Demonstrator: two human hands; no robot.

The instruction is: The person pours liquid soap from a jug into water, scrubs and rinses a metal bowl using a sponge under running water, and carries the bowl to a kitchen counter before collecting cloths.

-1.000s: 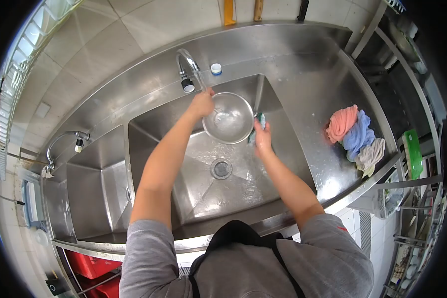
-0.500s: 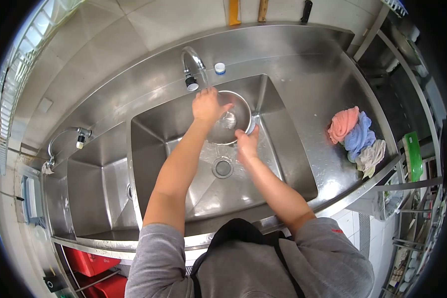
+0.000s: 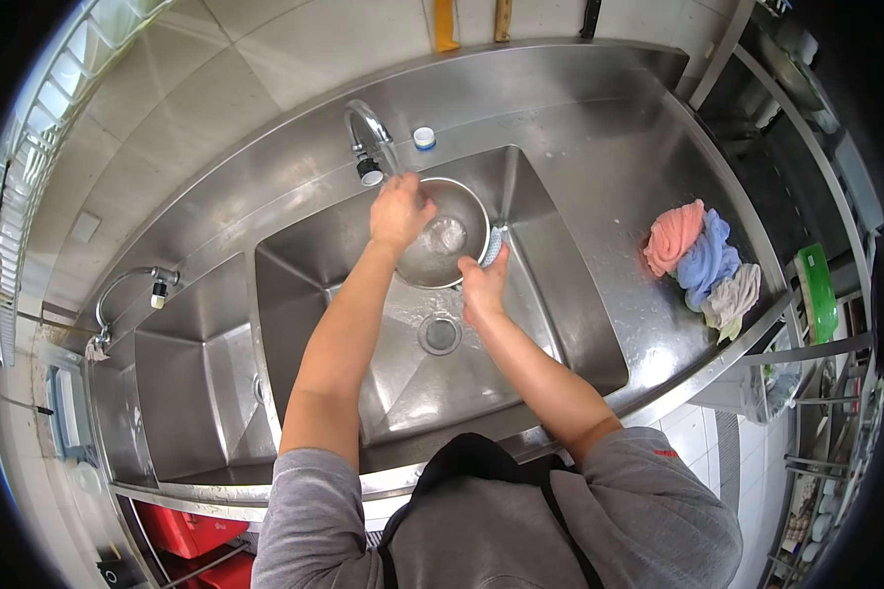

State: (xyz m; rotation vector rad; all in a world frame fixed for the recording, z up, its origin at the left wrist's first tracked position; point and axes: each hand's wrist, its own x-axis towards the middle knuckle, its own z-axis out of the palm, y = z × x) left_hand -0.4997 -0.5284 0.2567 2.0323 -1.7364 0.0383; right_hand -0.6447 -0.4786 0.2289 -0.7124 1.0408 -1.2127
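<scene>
A round stainless steel bowl (image 3: 432,257) is held tilted over the large sink basin (image 3: 550,324), below the running faucet (image 3: 366,128). Some water lies inside it. My left hand (image 3: 399,214) is closed at the bowl's upper left rim, with the thumb on the inner side; its fingertips are slightly blurred beside the stream. My right hand (image 3: 483,287) grips the lower right rim. A light blue-and-white scrubbing pad or cloth (image 3: 494,247) shows at the outside of the bowl by the right fingers, partly hidden.
Pink (image 3: 674,238), blue (image 3: 707,263) and greyish (image 3: 732,299) cloths lie bunched on the right counter. A white-and-blue cap (image 3: 423,137) stands behind the basin. Left are a second basin (image 3: 201,393) and another faucet (image 3: 133,280). Knives (image 3: 589,18) hang on the wall.
The camera view has shifted slightly. My left hand's fingers look more curled at the rim, and more of the bowl's inside shows. My right hand keeps its grip.
</scene>
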